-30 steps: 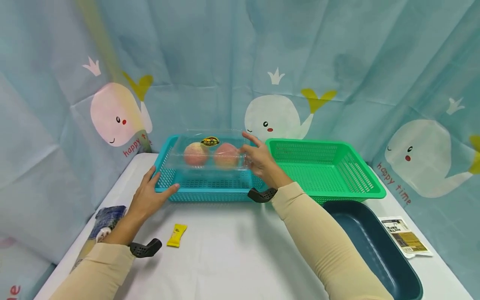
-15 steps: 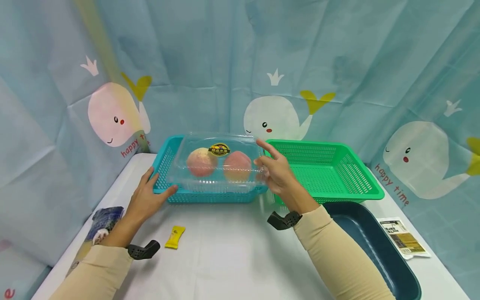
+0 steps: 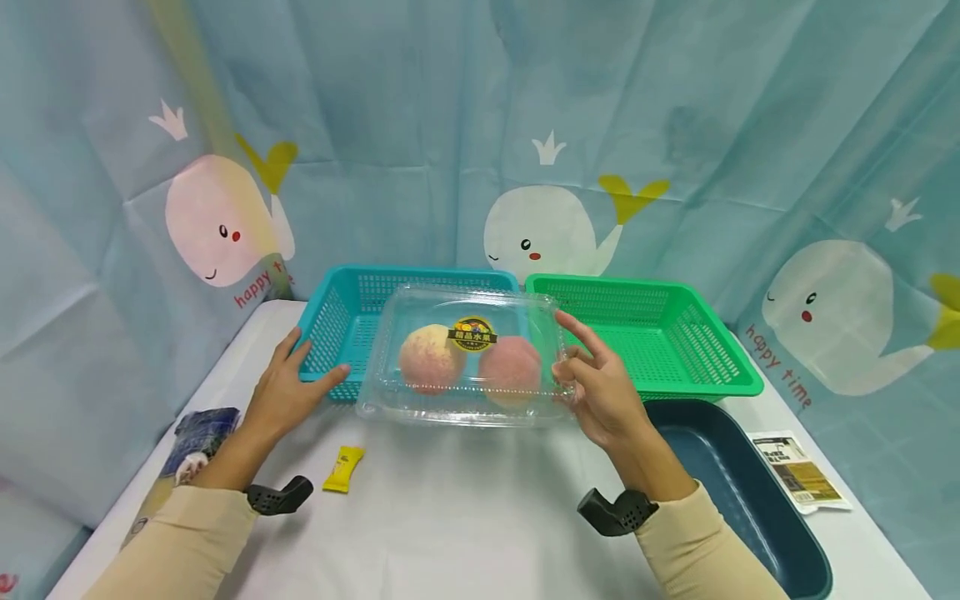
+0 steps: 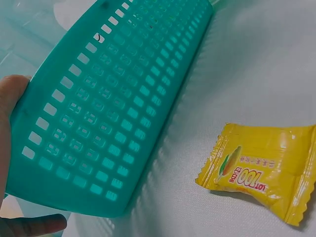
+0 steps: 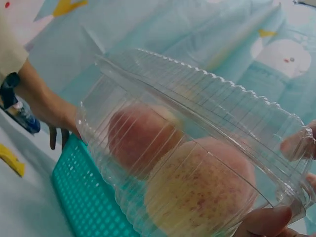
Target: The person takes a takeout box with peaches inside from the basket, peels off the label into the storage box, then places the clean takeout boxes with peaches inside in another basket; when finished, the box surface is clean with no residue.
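Head view: the right hand (image 3: 603,392) pinches the right end of a clear fruit box (image 3: 465,362) holding two peaches, carrying it just above the worktop (image 3: 465,517), in front of the blue basket (image 3: 341,321). Its long axis runs left to right. The left hand (image 3: 288,392) grips that basket's near left corner; a yellow candy (image 3: 342,469) lies near it.

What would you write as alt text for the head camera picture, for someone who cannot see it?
A person's right hand holds a clear plastic box of two peaches above a white table, while the left hand grips the corner of a teal basket. A green basket stands beside it.
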A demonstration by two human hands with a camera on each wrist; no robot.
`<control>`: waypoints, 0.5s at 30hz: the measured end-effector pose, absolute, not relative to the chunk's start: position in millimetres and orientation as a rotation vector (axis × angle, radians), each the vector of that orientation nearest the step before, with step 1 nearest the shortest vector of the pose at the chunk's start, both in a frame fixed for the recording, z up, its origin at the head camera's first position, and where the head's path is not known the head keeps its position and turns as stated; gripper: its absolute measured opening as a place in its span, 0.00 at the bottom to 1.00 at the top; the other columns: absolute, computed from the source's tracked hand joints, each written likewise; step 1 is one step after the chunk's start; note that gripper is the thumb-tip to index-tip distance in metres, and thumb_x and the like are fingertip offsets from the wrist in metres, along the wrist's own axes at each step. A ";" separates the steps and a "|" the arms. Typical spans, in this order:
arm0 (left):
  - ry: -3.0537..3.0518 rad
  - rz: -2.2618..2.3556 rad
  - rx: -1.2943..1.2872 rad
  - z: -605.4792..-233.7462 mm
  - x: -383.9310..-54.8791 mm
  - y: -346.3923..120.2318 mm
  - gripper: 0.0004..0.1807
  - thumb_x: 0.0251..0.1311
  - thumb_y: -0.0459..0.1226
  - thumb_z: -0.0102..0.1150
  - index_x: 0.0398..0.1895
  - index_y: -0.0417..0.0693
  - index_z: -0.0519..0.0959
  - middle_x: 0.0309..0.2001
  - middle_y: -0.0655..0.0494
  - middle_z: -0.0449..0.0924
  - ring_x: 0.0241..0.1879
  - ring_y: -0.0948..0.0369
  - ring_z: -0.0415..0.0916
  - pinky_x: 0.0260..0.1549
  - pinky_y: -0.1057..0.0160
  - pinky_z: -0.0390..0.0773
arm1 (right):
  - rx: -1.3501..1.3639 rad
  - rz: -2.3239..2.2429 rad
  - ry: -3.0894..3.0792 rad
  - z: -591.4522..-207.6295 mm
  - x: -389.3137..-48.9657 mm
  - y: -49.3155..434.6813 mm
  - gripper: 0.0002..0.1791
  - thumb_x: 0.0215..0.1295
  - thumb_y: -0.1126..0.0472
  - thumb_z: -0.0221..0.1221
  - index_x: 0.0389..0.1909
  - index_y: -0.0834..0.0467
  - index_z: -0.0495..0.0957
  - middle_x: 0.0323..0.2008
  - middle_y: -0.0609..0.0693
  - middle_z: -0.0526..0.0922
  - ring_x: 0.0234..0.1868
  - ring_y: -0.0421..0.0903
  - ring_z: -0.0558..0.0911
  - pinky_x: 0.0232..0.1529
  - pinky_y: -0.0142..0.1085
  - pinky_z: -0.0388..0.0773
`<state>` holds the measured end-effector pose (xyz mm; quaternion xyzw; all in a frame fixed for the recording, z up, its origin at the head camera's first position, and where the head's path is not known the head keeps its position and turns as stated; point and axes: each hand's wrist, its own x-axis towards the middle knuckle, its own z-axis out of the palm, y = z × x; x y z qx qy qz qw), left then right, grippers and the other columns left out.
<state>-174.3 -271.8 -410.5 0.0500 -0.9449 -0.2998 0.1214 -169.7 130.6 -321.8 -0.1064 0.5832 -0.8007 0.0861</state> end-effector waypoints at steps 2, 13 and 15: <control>-2.757 -0.875 0.153 -408.8 -174.8 -271.6 0.54 0.60 0.63 0.54 0.71 0.27 0.53 0.75 0.39 0.37 0.67 0.31 0.46 0.56 0.28 0.55 | -0.323 -2.389 1.736 -324.6 -162.0 137.5 0.39 0.59 0.78 0.50 0.72 0.50 0.61 0.35 0.53 0.64 0.31 0.44 0.69 0.22 0.33 0.70; -2.764 -0.900 0.145 -410.2 -174.1 -271.7 0.54 0.60 0.63 0.54 0.71 0.27 0.52 0.75 0.40 0.36 0.67 0.31 0.45 0.56 0.27 0.55 | -0.336 -2.411 1.708 -347.6 -121.9 162.3 0.40 0.58 0.79 0.50 0.73 0.56 0.57 0.38 0.56 0.64 0.29 0.42 0.68 0.24 0.29 0.73; -2.764 -0.906 0.142 -409.8 -174.2 -272.1 0.53 0.60 0.63 0.53 0.71 0.27 0.52 0.75 0.40 0.36 0.68 0.32 0.45 0.56 0.27 0.54 | -0.349 -2.415 1.698 -353.0 -116.1 165.3 0.40 0.58 0.79 0.51 0.73 0.57 0.57 0.39 0.57 0.63 0.29 0.42 0.68 0.24 0.29 0.74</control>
